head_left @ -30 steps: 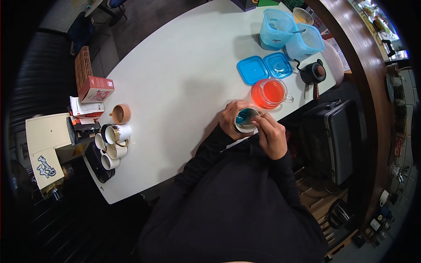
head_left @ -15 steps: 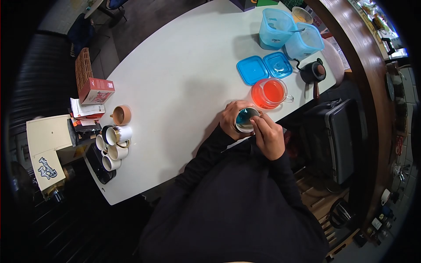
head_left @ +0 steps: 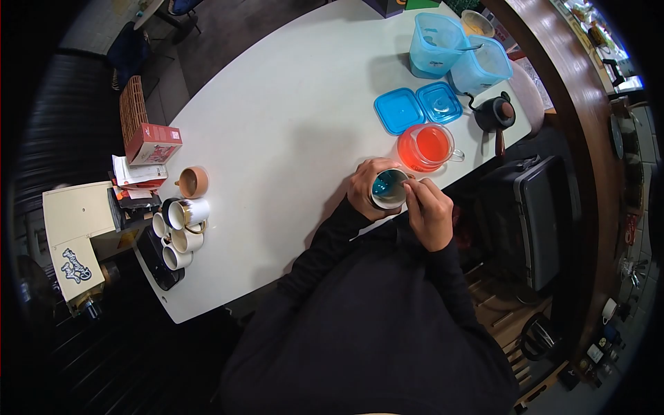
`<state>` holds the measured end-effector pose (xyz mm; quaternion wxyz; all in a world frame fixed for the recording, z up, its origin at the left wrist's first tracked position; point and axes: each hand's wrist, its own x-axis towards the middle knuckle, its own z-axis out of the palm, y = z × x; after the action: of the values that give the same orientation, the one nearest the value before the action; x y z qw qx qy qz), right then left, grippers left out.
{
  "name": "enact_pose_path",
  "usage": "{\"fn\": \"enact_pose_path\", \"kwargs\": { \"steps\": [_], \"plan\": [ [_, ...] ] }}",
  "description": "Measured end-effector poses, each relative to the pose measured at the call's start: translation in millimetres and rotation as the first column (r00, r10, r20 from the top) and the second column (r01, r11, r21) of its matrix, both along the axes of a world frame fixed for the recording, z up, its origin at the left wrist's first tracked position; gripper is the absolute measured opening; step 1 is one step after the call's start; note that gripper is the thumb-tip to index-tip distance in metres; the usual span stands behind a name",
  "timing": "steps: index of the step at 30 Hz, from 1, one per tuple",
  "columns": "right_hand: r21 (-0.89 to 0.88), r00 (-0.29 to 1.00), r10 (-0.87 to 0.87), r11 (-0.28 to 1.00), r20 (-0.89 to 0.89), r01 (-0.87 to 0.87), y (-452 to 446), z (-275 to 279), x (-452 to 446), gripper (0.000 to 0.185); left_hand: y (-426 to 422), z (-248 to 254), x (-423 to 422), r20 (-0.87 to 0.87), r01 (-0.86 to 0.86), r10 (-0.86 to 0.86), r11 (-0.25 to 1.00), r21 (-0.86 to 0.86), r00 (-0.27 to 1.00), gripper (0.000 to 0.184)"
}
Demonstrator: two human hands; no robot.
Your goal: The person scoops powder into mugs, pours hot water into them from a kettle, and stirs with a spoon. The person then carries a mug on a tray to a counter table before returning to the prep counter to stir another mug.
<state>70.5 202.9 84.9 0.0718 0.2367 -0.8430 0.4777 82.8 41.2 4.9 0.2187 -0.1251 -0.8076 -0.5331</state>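
My left hand point(head_left: 366, 187) is wrapped round a white mug point(head_left: 392, 200) with blue liquid inside, tilted so its mouth faces me. Over the mug's right rim, my right hand point(head_left: 430, 211) pinches the thin handle of a spoon point(head_left: 406, 182); its lower end is hard to make out in the mug. Just beyond the mug stands a glass jug point(head_left: 427, 147) of red-orange liquid, its handle to the right.
Two blue lids point(head_left: 399, 111) lie behind the jug, near translucent blue tubs point(head_left: 436, 45). A black gooseneck kettle point(head_left: 494, 114) stands at the table's right edge. Several cups point(head_left: 188, 214), a brown cup point(head_left: 193, 182) and a red box point(head_left: 153, 144) occupy the left side.
My right hand has shifted slightly to the right with the spoon, uncovering more of the mug's inside. My left hand and the mug stay nearly in place.
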Motion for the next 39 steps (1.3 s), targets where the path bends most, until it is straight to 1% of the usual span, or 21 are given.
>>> {"fn": "enact_pose_path", "kwargs": {
  "steps": [4, 6, 10, 16, 18, 22, 24, 28, 30, 31, 33, 34, 36, 39],
  "plan": [
    [-0.006, 1.000, -0.001, 1.000, 0.000, 0.001, -1.3, -2.4, -0.2, 0.010, -0.3, -2.9, -1.3, -0.024, 0.000, -0.001, 1.000, -0.012, 1.000, 0.076],
    [-0.029, 1.000, 0.025, 0.999, 0.008, -0.025, -2.1, -1.5, 0.5, 0.011, -0.1, -3.6, -1.6, -0.038, -0.004, 0.003, 1.000, -0.022, 0.999, 0.076],
    [-0.014, 0.999, 0.041, 0.999, 0.022, -0.041, -0.5, -0.4, 1.6, 0.011, -0.7, -2.9, -1.3, -0.035, 0.000, 0.000, 1.000, -0.008, 0.999, 0.076],
    [-0.014, 1.000, 0.004, 1.000, 0.007, -0.004, -1.6, -1.9, 0.3, 0.012, -1.4, -3.0, -0.4, -0.008, 0.000, 0.000, 1.000, -0.001, 1.000, 0.077],
    [-0.041, 0.999, 0.034, 0.999, 0.005, -0.034, -2.2, -1.7, 0.2, 0.012, -1.2, -4.1, -0.3, 0.000, -0.005, 0.005, 1.000, 0.005, 1.000, 0.077],
    [-0.040, 0.998, 0.054, 0.998, 0.036, -0.052, -1.6, -0.2, 2.2, 0.012, -1.1, -4.4, -1.6, -0.026, -0.007, 0.008, 1.000, 0.010, 1.000, 0.077],
    [0.000, 0.999, 0.023, 1.000, 0.028, -0.023, -0.8, 0.0, 1.9, 0.011, -1.5, -4.0, -1.1, -0.031, -0.013, 0.013, 1.000, 0.007, 0.999, 0.077],
    [-0.001, 1.000, 0.000, 1.000, 0.030, 0.000, -2.3, -1.9, 1.3, 0.011, -1.8, -4.6, -1.1, -0.013, -0.006, 0.006, 1.000, 0.000, 1.000, 0.078],
    [-0.060, 0.999, 0.032, 0.998, 0.005, -0.031, -5.4, -3.4, 2.2, 0.011, -1.2, -5.0, -0.7, -0.013, -0.005, 0.005, 1.000, 0.004, 1.000, 0.078],
    [-0.060, 0.999, 0.031, 0.998, 0.005, -0.031, -5.3, -3.2, 2.9, 0.011, -0.4, -5.0, -0.3, -0.008, -0.011, 0.011, 1.000, 0.018, 1.000, 0.078],
    [-0.051, 0.998, 0.046, 0.998, 0.040, -0.044, -5.4, -2.8, 4.5, 0.011, -1.0, -5.3, -0.6, -0.002, -0.019, 0.019, 0.999, 0.031, 1.000, 0.079],
    [-0.052, 0.998, 0.047, 0.998, 0.040, -0.045, -5.0, -2.3, 4.2, 0.011, -1.7, -5.6, -1.0, -0.011, -0.013, 0.013, 1.000, 0.019, 1.000, 0.079],
    [0.001, 0.999, 0.015, 1.000, 0.039, -0.015, -3.1, -0.9, 3.4, 0.011, -2.3, -6.1, -1.1, -0.020, -0.007, 0.007, 1.000, 0.007, 1.000, 0.079],
    [-0.003, 1.000, 0.007, 1.000, 0.026, -0.007, -3.1, -2.0, 1.3, 0.011, -2.0, -5.6, -1.7, -0.029, -0.006, 0.006, 1.000, -0.004, 1.000, 0.080]
  ]
}}
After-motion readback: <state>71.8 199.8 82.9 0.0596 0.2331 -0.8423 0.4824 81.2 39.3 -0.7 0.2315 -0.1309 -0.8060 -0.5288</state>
